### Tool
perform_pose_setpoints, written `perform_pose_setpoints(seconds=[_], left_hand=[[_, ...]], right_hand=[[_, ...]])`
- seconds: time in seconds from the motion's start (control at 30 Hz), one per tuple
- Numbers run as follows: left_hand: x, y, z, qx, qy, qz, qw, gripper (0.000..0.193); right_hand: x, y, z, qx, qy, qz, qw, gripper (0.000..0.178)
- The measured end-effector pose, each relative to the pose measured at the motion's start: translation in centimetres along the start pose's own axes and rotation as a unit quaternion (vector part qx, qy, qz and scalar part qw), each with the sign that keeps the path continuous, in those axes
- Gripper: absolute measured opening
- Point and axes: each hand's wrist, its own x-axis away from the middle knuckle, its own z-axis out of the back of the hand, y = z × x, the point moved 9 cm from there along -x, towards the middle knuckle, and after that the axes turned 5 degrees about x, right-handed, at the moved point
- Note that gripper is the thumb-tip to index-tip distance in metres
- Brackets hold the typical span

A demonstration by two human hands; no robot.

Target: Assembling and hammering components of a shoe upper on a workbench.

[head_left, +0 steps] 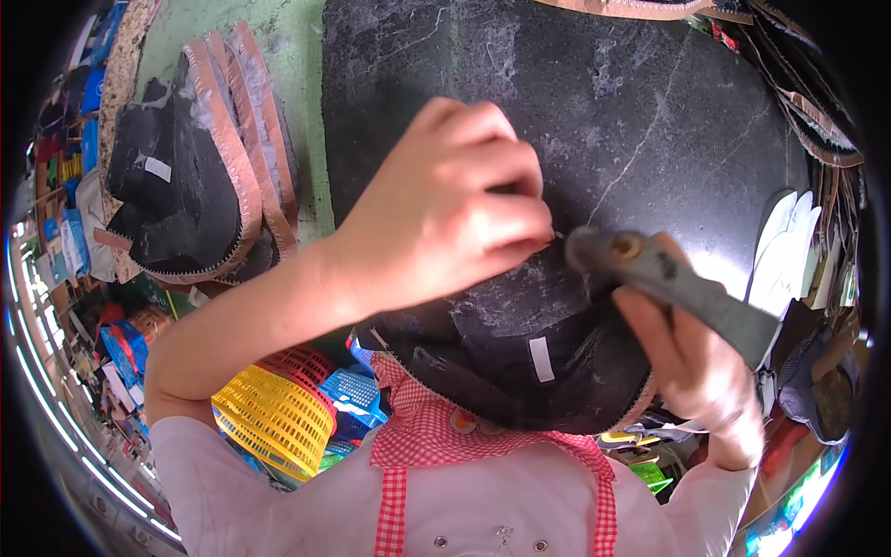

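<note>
My right hand (691, 357) is wrapped round the handle of a hammer (705, 302). Its grey metal head lies slantwise over the black slab (640, 139), with the handle's end showing in the eye. Close to the hammer's rounded end, my left hand (464, 200) is closed in a pinch, knuckles up. A tiny pale tip shows at its fingertips, too small to name. Below both hands, a curved black piece (497, 371) with zigzag stitching along its edge hangs over the slab's near side, against my apron. A small white label (541, 359) is on it.
At the left, on a green surface (316, 186), lie several similar black pieces (200, 186) with brown stitched edges. More stitched pieces (821, 130) are stacked at the far right, near white gloves (784, 251). A yellow basket (274, 418) stands below my left forearm.
</note>
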Motion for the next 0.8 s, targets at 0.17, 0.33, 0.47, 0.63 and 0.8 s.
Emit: perform_pose_setpoints(seconds=[0.17,0.33,0.47,0.63,0.8], left_hand=[[0.2,1.3,-0.1,-0.052,0.009,-0.014,0.999,0.025],[1.3,0.2,0.1,-0.006,0.030,0.073,0.997,0.020],[1.7,2.0,-0.2,-0.065,0.047,0.013,0.997,0.021],[2.0,0.2,1.2,-0.122,0.062,0.119,0.983,0.023],[2.3,0.7,-0.2,-0.027,0.055,0.112,0.992,0.019]], right_hand=[[-0.3,-1.4,-0.9,0.076,-0.040,0.055,0.995,0.017],[-0.6,-1.2,1.4,0.021,0.079,0.072,0.994,0.023],[-0.8,-1.0,-0.3,0.043,0.017,0.058,0.997,0.021],[-1.0,-0.6,-0.2,0.019,-0.020,0.035,0.999,0.033],[-0.9,-3.2,2.0,0.135,0.050,0.125,0.982,0.038]])
